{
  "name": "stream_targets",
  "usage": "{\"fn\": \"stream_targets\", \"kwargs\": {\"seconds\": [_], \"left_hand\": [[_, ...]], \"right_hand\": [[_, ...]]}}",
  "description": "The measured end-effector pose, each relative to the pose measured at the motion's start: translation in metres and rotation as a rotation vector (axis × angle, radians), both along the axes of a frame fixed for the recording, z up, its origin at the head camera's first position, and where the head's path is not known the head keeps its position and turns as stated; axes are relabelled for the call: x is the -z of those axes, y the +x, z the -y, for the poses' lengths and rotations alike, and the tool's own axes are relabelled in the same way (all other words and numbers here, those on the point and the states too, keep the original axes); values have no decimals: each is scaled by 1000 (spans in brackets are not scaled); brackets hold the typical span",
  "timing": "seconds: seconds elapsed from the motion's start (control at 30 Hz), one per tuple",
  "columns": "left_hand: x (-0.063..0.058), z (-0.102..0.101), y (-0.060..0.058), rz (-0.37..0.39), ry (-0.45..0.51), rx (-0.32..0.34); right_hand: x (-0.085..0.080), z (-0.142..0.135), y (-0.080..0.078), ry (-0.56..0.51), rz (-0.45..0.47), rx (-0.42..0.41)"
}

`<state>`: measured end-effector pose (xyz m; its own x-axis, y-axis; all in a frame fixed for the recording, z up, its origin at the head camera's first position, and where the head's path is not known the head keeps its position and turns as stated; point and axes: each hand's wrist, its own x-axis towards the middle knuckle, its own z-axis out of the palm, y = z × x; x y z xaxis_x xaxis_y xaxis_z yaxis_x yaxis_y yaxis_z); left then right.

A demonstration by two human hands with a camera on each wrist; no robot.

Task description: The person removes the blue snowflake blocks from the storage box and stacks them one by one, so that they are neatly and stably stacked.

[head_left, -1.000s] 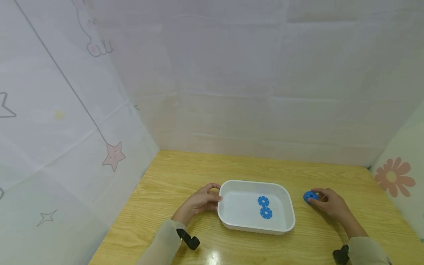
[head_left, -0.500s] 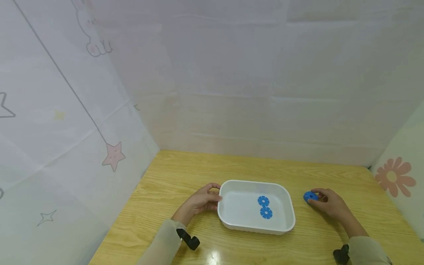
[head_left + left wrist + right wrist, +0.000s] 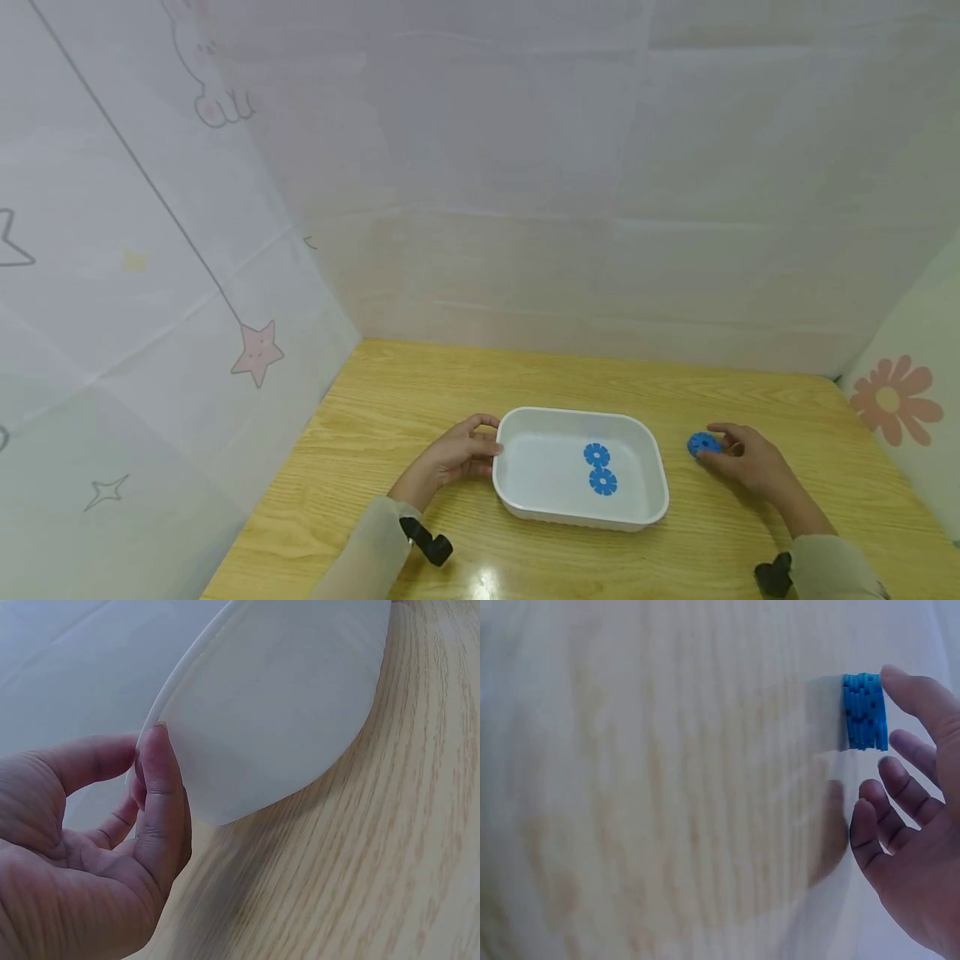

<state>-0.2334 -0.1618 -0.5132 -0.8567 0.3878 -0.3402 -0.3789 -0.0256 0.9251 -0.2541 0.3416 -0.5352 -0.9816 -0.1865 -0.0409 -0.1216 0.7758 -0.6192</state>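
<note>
My left hand (image 3: 463, 454) pinches the left rim of a white plastic basin (image 3: 536, 510) in the head view. In the left wrist view, thumb and fingers lie on either side of the basin wall (image 3: 277, 697). Two flat blue snowflake discs (image 3: 602, 481) lie one before the other on the basin floor. To the right of the basin, a short stack of blue snowflake discs (image 3: 703, 445) stands on the table. My right hand (image 3: 750, 458) is around it with loosely bent fingers; the right wrist view shows fingertips close to the stack (image 3: 865, 712), with the lower fingers spread apart from it.
The wooden table (image 3: 420, 383) is bounded by pale cloth walls at the back and sides. A pink star (image 3: 258, 354) is printed on the left cloth and a pink flower (image 3: 887, 400) on the right. Black camera mounts (image 3: 426, 542) sit on both wrists.
The right fingertips have eased slightly away from the disc stack, which stays in place. The left hand and the basin have not moved.
</note>
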Motion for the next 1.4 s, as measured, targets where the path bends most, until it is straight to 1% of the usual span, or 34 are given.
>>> {"fn": "stream_targets", "kwargs": {"seconds": [0.13,0.3,0.43,0.57,0.73,1.03,1.4], "left_hand": [[0,0,0,1,1,1],[0,1,0,-2,-1,4],[0,1,0,-1,-1,3],[1,0,0,-4,0,5],[1,0,0,-7,0,3],[3,1,-2,-5,5,9],[2,1,0,-10,14,5]], "right_hand": [[-5,2,0,-21,-22,6],[-17,14,3,-42,-104,3],[-27,27,8,-79,-169,-3],[-36,39,11,-109,-205,-21],[-44,52,14,-133,-216,-47],[-50,75,20,-153,-249,-121],[-51,94,25,-135,-176,-186]]}}
